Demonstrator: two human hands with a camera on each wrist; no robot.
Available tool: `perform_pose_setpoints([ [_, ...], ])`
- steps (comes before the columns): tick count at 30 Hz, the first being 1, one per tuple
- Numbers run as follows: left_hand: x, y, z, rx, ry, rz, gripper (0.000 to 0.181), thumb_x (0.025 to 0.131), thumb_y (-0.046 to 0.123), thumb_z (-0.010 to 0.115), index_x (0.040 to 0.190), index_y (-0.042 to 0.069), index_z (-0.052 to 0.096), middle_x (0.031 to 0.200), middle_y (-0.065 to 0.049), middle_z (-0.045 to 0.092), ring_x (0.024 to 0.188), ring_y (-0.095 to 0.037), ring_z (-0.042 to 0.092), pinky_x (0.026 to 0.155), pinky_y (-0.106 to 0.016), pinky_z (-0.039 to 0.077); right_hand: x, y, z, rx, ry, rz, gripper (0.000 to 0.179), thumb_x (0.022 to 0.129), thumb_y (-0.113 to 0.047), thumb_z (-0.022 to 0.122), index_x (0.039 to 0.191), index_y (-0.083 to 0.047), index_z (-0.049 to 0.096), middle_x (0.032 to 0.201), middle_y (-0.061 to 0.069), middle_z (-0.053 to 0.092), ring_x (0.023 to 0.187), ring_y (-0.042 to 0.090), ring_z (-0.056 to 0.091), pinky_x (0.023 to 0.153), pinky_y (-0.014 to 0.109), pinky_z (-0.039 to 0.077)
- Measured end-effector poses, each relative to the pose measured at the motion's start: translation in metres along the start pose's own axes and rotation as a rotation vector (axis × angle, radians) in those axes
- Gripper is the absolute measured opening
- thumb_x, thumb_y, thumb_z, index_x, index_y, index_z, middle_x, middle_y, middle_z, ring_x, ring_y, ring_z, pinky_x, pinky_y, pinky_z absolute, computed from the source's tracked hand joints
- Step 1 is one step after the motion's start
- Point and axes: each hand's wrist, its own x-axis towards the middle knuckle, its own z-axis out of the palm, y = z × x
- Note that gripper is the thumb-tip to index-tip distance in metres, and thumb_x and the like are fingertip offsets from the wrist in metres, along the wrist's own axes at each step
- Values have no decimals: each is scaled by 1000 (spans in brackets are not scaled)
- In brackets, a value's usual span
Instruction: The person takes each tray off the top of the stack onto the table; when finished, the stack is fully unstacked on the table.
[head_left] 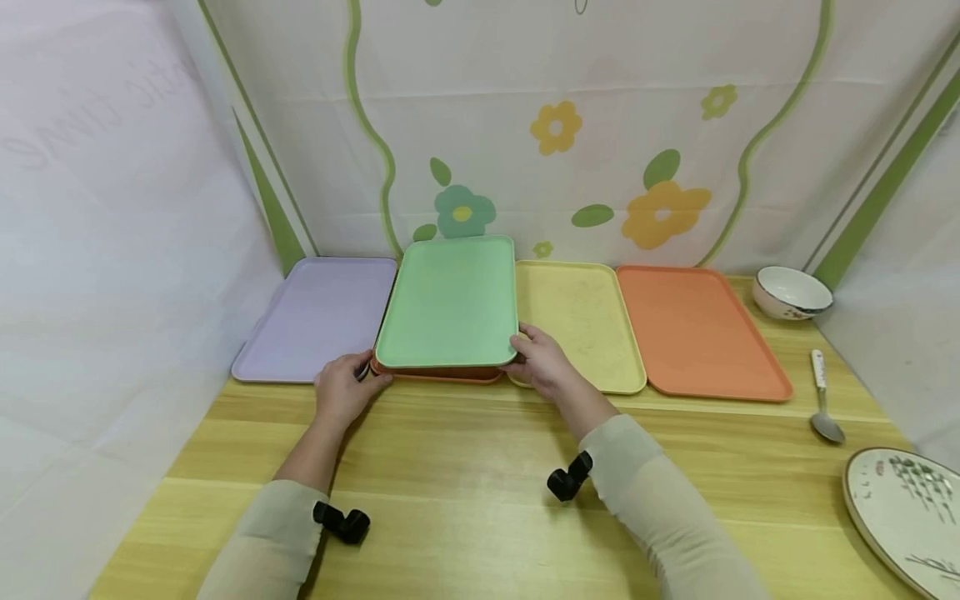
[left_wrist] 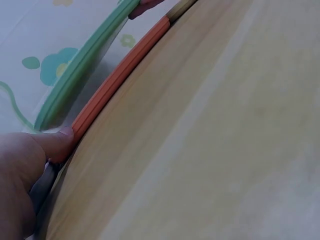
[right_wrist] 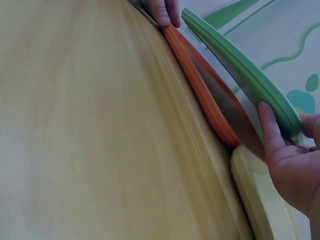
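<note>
The light green tray [head_left: 453, 302] is raised at a tilt above an orange tray [head_left: 442, 374], of which mostly the front rim shows. My right hand [head_left: 543, 360] grips the green tray by its front right corner, with the thumb on top. In the right wrist view, the fingers [right_wrist: 270, 125] of that hand lie against its edge and a gap separates the two trays. My left hand [head_left: 347, 390] holds the lower orange tray at its front left corner; the thumb [left_wrist: 57, 141] presses on the rim in the left wrist view. Its other fingertips are partly hidden.
A purple tray [head_left: 322, 317] lies to the left; a yellow tray [head_left: 581, 329] and another orange tray [head_left: 701, 333] lie to the right. Farther right are a white bowl [head_left: 792, 293], a spoon [head_left: 823, 400] and a patterned plate [head_left: 907, 517]. Fabric walls [head_left: 525, 50] border the wooden table [head_left: 465, 500].
</note>
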Motion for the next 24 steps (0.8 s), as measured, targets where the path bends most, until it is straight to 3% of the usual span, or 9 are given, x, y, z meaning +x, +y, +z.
perform_pose_setpoints([
  [5, 0, 0, 0, 19, -6, 13, 63, 86, 36, 74, 137, 3, 56, 134, -23, 59, 123, -46, 51, 102, -59, 31, -8, -12, -15, -12, 9, -65, 48, 107, -13, 35, 154, -3, 28, 137, 24, 51, 93, 9, 65, 92, 36, 55],
  [10, 0, 0, 2, 11, -4, 7, 61, 86, 36, 75, 136, 4, 58, 134, -23, 59, 124, -45, 51, 102, -57, 30, -19, -23, -34, -34, 16, -114, 49, 106, -10, 37, 153, 1, 27, 127, 18, 56, 87, 6, 67, 80, 25, 57],
  [16, 0, 1, 1, 15, 0, 6, 61, 86, 36, 75, 135, 4, 58, 134, -23, 59, 123, -45, 51, 103, -57, 30, -23, -32, -58, -46, 98, -150, 56, 99, 1, 45, 152, 3, 27, 125, 16, 61, 83, 4, 69, 73, 21, 59],
  [22, -1, 1, 0, 9, -5, 2, 62, 86, 36, 75, 136, 4, 58, 134, -23, 59, 123, -46, 50, 103, -57, 30, -30, -40, -79, -42, 131, -196, 57, 99, 3, 46, 152, 5, 24, 94, -9, 69, 77, 2, 69, 67, 18, 57],
  [24, -1, 1, 0, 10, -5, 3, 62, 85, 36, 75, 136, 5, 58, 134, -23, 59, 122, -46, 50, 103, -57, 30, -33, -44, -86, -31, 135, -212, 56, 99, 3, 46, 151, 3, 24, 87, -12, 69, 75, 2, 68, 66, 17, 56],
])
